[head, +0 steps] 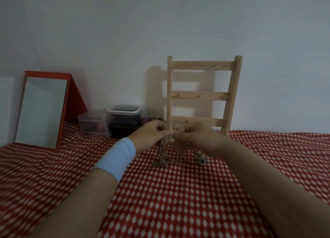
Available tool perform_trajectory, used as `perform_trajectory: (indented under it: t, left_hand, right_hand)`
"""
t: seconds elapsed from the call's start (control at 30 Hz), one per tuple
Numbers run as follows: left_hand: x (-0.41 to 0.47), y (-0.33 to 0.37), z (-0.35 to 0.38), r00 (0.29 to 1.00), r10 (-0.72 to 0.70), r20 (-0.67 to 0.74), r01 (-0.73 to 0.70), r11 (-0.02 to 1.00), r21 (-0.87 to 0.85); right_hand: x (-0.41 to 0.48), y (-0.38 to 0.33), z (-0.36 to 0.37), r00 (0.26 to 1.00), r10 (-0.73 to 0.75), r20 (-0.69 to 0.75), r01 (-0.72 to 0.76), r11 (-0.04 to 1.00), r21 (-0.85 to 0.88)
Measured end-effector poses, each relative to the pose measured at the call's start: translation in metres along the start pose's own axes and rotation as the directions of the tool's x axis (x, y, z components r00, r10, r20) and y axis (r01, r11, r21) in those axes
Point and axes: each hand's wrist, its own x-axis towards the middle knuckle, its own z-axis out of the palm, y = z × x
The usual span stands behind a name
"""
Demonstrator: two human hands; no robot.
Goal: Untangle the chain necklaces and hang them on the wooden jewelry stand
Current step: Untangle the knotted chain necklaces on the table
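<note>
Directly before the empty wooden jewelry stand (201, 94), I am pinching the tangled chain necklaces (164, 155) with the fingers (165, 130) of my left hand (151, 133) and right hand (196, 137), none hung yet.

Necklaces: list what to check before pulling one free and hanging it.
1. Left hand and right hand pinch the necklaces at the top: ok.
2. Necklaces separated: not ok, one bunch hangs down to the cloth.
3. Stand upright behind the hands: ok.
4. Hooks on its top bar bare: ok.
5. Flower pendant free of the bunch: cannot tell.
6. Clasps undone: cannot tell.
</note>
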Motion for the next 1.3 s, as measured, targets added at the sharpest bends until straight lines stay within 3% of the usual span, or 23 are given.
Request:
perform_trajectory:
  t: [0.2,0.33,0.5,0.57,0.63,0.73,0.9,1.07,1.2,1.3]
  left_hand:
    - [0.0,0.0,0.007,1.0,0.013,0.01,-0.012,0.995,-0.096]
    - [-0.001,0.002,0.003,0.999,0.016,0.031,-0.013,0.994,-0.107]
    - [-0.006,0.003,-0.001,0.981,0.044,0.19,0.032,0.924,-0.381]
    - [-0.007,0.006,-0.006,0.98,0.053,0.191,-0.005,0.97,-0.242]
    - [-0.008,0.009,-0.009,0.989,0.068,0.133,-0.064,0.997,-0.035]
    - [-0.009,0.011,-0.01,0.994,0.09,0.058,-0.099,0.979,0.179]
    - [-0.007,0.01,-0.008,0.989,0.141,0.04,-0.146,0.911,0.385]
    - [-0.004,0.004,-0.002,0.978,0.211,-0.004,-0.196,0.918,0.346]
    - [-0.002,0.001,0.003,0.98,0.192,-0.05,-0.176,0.959,0.22]
    - [-0.002,0.003,0.008,0.984,0.171,-0.056,-0.162,0.977,0.139]
  right_hand:
    - [0.005,0.002,0.002,0.998,0.013,0.067,-0.03,0.969,0.246]
    - [0.003,0.003,0.0,0.994,-0.041,0.101,0.028,0.992,0.124]
    - [0.002,0.005,-0.004,0.995,-0.091,0.046,0.088,0.995,0.056]
    - [0.004,0.003,-0.005,0.998,-0.062,0.026,0.059,0.995,0.085]
    - [0.004,0.0,-0.004,0.999,-0.038,-0.009,0.038,0.999,-0.021]
    - [0.004,0.0,-0.002,0.992,-0.118,-0.049,0.1,0.957,-0.272]
    - [0.005,0.002,0.001,0.98,-0.187,-0.062,0.139,0.879,-0.457]
    - [0.006,0.006,0.0,0.968,-0.214,-0.128,0.147,0.904,-0.403]
    - [0.001,0.002,0.003,0.975,-0.208,-0.084,0.176,0.942,-0.285]
    - [0.001,0.002,0.002,0.959,-0.246,-0.138,0.206,0.944,-0.257]
